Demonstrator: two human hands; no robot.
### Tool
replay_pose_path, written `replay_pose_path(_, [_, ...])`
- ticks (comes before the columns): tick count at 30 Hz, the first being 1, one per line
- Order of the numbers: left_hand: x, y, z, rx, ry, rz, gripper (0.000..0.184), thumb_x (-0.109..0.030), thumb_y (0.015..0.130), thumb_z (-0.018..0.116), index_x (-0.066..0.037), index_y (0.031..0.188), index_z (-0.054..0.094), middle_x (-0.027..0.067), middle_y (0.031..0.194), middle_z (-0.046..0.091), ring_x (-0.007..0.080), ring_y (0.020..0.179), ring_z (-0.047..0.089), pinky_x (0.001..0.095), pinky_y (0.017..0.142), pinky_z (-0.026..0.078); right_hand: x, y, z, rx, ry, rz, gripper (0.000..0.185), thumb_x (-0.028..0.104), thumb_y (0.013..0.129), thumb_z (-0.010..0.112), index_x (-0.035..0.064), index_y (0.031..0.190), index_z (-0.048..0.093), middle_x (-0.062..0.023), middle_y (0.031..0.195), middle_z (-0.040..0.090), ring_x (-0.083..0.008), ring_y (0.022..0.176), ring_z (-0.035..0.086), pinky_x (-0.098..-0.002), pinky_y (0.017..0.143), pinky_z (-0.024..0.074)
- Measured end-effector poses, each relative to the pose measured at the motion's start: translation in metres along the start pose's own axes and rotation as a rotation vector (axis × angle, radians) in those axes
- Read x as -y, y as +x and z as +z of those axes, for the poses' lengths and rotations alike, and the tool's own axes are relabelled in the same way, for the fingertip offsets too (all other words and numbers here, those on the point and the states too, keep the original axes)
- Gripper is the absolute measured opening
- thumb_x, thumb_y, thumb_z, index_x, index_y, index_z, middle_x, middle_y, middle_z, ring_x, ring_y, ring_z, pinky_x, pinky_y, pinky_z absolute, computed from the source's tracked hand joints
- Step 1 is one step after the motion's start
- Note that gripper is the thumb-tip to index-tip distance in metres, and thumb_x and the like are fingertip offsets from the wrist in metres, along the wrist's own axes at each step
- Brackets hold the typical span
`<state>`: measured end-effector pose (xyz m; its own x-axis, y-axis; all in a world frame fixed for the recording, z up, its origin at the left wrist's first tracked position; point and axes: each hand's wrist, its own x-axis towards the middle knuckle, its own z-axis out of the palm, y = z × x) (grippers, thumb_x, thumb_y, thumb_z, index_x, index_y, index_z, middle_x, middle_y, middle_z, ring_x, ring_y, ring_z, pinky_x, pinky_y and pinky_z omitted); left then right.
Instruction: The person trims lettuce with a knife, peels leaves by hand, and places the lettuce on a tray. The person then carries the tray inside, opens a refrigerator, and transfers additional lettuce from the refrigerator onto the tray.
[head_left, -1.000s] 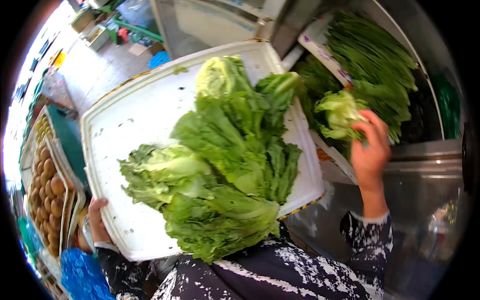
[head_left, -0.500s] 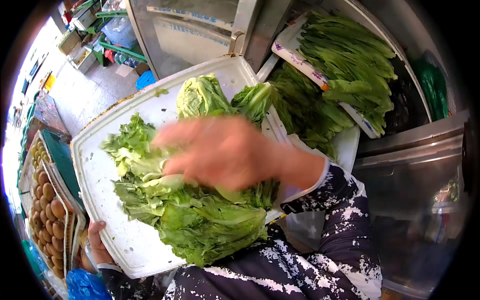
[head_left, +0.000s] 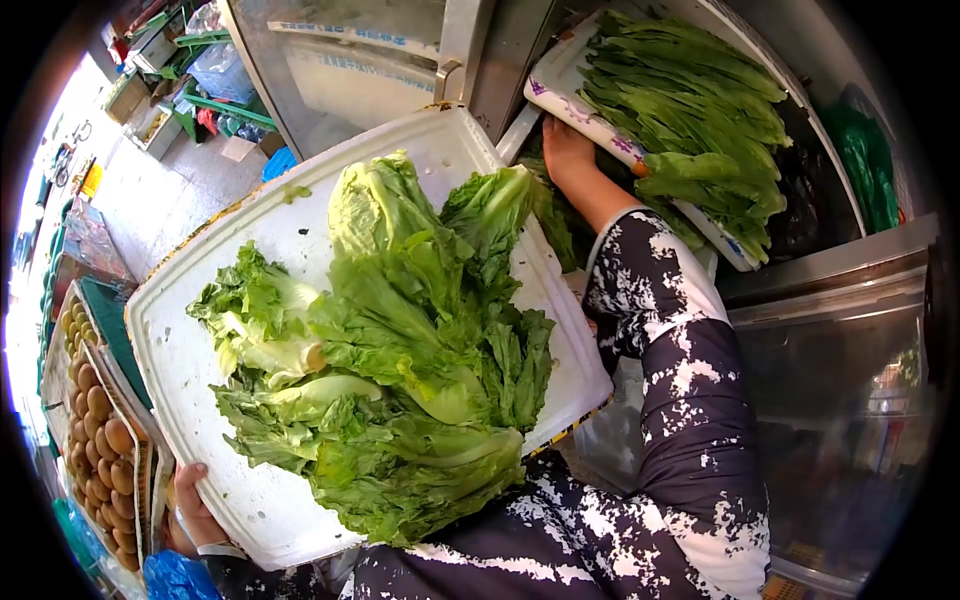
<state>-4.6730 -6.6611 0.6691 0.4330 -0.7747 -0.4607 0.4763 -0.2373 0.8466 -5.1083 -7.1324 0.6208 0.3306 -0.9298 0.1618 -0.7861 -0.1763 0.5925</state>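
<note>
My left hand (head_left: 192, 505) is closed on the lower left edge of a large white foam lid (head_left: 190, 400), its thumb on top. Several heads of leafy lettuce (head_left: 410, 470) lie on the lid, with a paler head (head_left: 375, 205) toward the far side. My right hand (head_left: 567, 150) is past the lid's right side, beside a floral-edged white tray (head_left: 585, 122) and over darker greens (head_left: 560, 230) beneath it. Its fingers point down and are hidden. Long flat green leaves (head_left: 690, 130) are piled on the tray.
A glass-fronted metal cabinet door (head_left: 350, 60) stands behind the lid. At the left is a box of brown round fruit (head_left: 105, 450) near a blue plastic bag (head_left: 180, 575). A steel-edged glass case (head_left: 830, 400) is on the right, and a green bag (head_left: 868, 170) behind.
My right hand has moved from above the lettuce on the lid to the upper right, down beside the floral-edged tray. My left hand still holds the lid.
</note>
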Motion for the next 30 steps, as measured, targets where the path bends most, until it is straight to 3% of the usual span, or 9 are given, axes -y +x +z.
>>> replay_pose_path(3, [0.000,-0.003,0.000,-0.020,-0.029,-0.032,0.060,-0.011,0.061,0.049,0.002,0.119,0.037,0.0182,0.100,0.056,0.0312,0.082,0.059,0.0390,0.071,0.053,0.008,0.005,-0.019,0.112,-0.132,0.130,0.049,0.015,0.085,0.040,-0.0016,0.130,0.030,-0.0169,0.134,0.032,-0.0309,0.123,0.032,-0.0444,0.102,0.0215])
replay_pose_path(7, [0.002,-0.002,-0.018,-0.083,-0.004,-0.073,0.062,-0.010,0.061,0.048,0.002,0.121,0.036,0.0195,0.098,0.057,0.0311,0.079,0.060,0.0394,0.070,0.054,0.006,-0.013,-0.007,-0.222,0.141,0.068,0.022,0.011,0.079,0.046,-0.0004,0.097,0.051,-0.0154,0.109,0.048,-0.0297,0.102,0.048,-0.0369,0.081,0.0448])
replay_pose_path(10, [-0.002,0.000,-0.015,-0.024,-0.050,-0.054,0.063,-0.003,0.057,0.049,0.009,0.118,0.035,0.0241,0.097,0.055,0.0352,0.081,0.061,0.0418,0.071,0.054,0.005,-0.028,0.004,-0.154,0.015,-0.070,0.015,0.008,0.075,0.050,0.0037,0.089,0.053,-0.0112,0.100,0.047,-0.0292,0.091,0.050,-0.0352,0.077,0.0456])
replay_pose_path(12, [-0.003,0.000,-0.015,-0.037,-0.065,-0.077,0.062,-0.003,0.058,0.049,0.009,0.118,0.036,0.0241,0.098,0.055,0.0350,0.082,0.060,0.0423,0.072,0.053,-0.011,-0.069,-0.044,-0.267,0.175,-0.335,0.012,0.007,0.074,0.051,0.0065,0.086,0.053,-0.0109,0.094,0.045,-0.0278,0.085,0.050,-0.0352,0.073,0.0460])
replay_pose_path(16, [-0.001,0.010,-0.023,-0.006,-0.074,-0.031,0.062,-0.003,0.059,0.048,0.009,0.119,0.035,0.0241,0.099,0.056,0.0337,0.082,0.061,0.0404,0.072,0.053,-0.038,-0.134,-0.154,-0.427,0.566,-0.193,0.027,0.004,0.067,0.064,0.0044,0.091,0.055,-0.0098,0.090,0.043,-0.0252,0.083,0.051,-0.0317,0.070,0.0454])
replay_pose_path(19, [-0.005,0.012,-0.030,0.072,-0.076,-0.100,0.058,-0.004,0.062,0.049,0.008,0.117,0.038,0.0240,0.099,0.056,0.0324,0.081,0.061,0.0399,0.071,0.054,-0.044,-0.161,-0.222,-0.800,0.753,-0.216,0.044,0.000,0.060,0.072,0.0050,0.100,0.055,-0.0075,0.091,0.041,-0.0225,0.085,0.051,-0.0300,0.066,0.0462])
replay_pose_path(22, [-0.008,-0.028,0.037,-0.155,-0.224,-0.073,0.045,-0.033,0.081,0.048,-0.001,0.112,0.050,0.0139,0.100,0.060,0.0241,0.088,0.060,0.0337,0.078,0.050,-0.010,-0.173,-0.252,-1.150,0.757,-0.376,0.033,0.002,0.063,0.071,0.0063,0.093,0.059,-0.0079,0.092,0.044,-0.0197,0.075,0.053,-0.0308,0.058,0.0471])
replay_pose_path(25, [-0.019,-0.049,0.092,-0.083,-0.241,-0.085,0.048,-0.038,0.083,0.045,-0.001,0.114,0.049,0.0138,0.104,0.058,0.0244,0.090,0.059,0.0349,0.079,0.049,0.077,-0.175,-0.279,-1.565,1.447,-0.764,0.016,0.011,0.069,0.061,0.0090,0.076,0.047,-0.0074,0.086,0.049,-0.0209,0.081,0.053,-0.0377,0.072,0.0498])
replay_pose_path(30, [-0.021,-0.052,0.088,0.015,-0.149,-0.101,0.052,-0.040,0.085,0.043,-0.003,0.120,0.043,0.0141,0.107,0.057,0.0245,0.092,0.058,0.0351,0.079,0.049,0.078,-0.171,-0.251,-0.974,1.548,-1.196,0.012,0.013,0.075,0.058,0.0125,0.087,0.058,-0.0080,0.094,0.058,-0.0211,0.091,0.057,-0.0319,0.079,0.0466])
